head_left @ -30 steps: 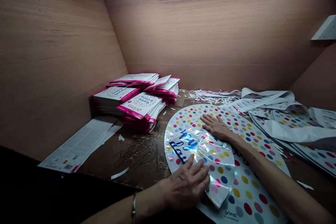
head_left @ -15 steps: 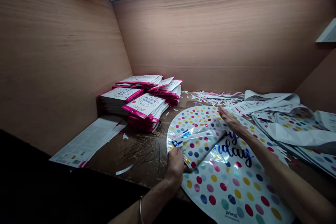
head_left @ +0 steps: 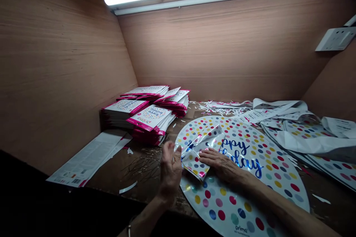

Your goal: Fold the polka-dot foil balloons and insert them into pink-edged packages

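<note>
A flat, round foil balloon [head_left: 275, 155] with coloured dots and blue lettering lies at the front of the worktop, overhanging its edge. On its left part rests a folded, shiny dotted foil piece [head_left: 191, 161], apparently another balloon folded small. My right hand [head_left: 219, 163] lies flat with fingers stretched across the folded foil's right side, pressing it down. Just left of the folded foil, my left hand [head_left: 171, 170] is raised with its fingers apart and holds nothing. Whether its edge touches the foil I cannot tell.
Stacks of pink-edged printed packets [head_left: 151, 116] stand at the back left. Printed card strips [head_left: 89, 157] lie at the left edge. Paper scraps [head_left: 219, 107], curled white strips [head_left: 280, 109] and more dotted balloons [head_left: 308, 129] spread along the back and right. Dark threads [head_left: 144, 163] lie left of my hands.
My left hand has let go of the folded foil and moved left, opening. My right hand has come down and nearer onto the foil, which is now folded smaller. The view has tilted up slightly.
</note>
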### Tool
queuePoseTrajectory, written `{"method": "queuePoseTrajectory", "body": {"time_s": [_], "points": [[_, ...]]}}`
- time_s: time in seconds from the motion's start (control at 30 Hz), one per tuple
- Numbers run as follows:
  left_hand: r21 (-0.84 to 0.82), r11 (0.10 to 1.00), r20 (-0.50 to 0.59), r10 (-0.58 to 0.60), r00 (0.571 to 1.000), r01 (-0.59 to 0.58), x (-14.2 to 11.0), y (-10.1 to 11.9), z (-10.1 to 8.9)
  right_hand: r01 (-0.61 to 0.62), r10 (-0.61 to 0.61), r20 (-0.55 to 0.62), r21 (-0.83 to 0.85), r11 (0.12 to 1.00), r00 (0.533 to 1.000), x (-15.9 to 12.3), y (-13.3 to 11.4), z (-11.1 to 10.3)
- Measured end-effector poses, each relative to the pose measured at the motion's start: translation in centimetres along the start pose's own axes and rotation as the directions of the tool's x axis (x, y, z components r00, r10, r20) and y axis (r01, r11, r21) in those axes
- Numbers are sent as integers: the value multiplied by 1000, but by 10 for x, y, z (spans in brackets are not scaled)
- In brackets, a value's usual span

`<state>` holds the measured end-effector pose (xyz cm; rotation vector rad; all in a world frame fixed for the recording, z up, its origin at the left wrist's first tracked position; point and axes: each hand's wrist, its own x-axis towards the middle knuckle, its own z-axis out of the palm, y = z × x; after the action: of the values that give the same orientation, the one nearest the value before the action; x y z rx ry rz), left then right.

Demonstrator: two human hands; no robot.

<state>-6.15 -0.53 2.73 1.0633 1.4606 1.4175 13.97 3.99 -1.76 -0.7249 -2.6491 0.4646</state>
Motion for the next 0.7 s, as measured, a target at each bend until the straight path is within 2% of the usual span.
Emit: {"method": "queuePoseTrajectory", "body": {"time_s": [0.03,0.07,0.1,0.13,0.17,0.2,0.23,0.27,0.3,0.47,0.57,0.7], "points": [[67,982,106,167,980,-175,8,8,-5,7,-6,-6,77,997,1000,-2,1,-1],[91,951,279,261,924,-296,19,16,-9,-1,2,-9,177,984,1000,-4,2,-1],[84,935,475,266,839,-345,30,23,-11,-51,60,-19,315,948,998,-6,2,-1],[71,943,643,205,738,-324,42,27,-11,-131,162,-27,467,874,987,-9,3,-1],[75,962,753,117,647,-262,53,29,-9,-215,286,-22,606,766,958,-10,4,-2],[97,977,806,34,590,-190,64,29,-5,-283,411,-7,713,641,912,-11,5,-2],[126,984,819,-31,574,-126,74,26,0,-326,518,6,783,529,856,-9,7,-3],[153,985,806,-79,587,-78,82,21,5,-348,597,12,822,451,802,-7,10,-4],[179,982,780,-109,616,-53,89,16,12,-356,648,5,839,412,761,-4,14,-5],[396,918,580,-225,783,-30,113,-13,54,-416,811,-24,849,325,585,15,36,-7],[555,831,418,-303,856,23,124,-20,78,-490,849,-49,798,350,526,16,45,-6],[689,721,275,-352,895,72,135,-20,95,-639,856,-162,600,481,492,12,50,-9]]}}
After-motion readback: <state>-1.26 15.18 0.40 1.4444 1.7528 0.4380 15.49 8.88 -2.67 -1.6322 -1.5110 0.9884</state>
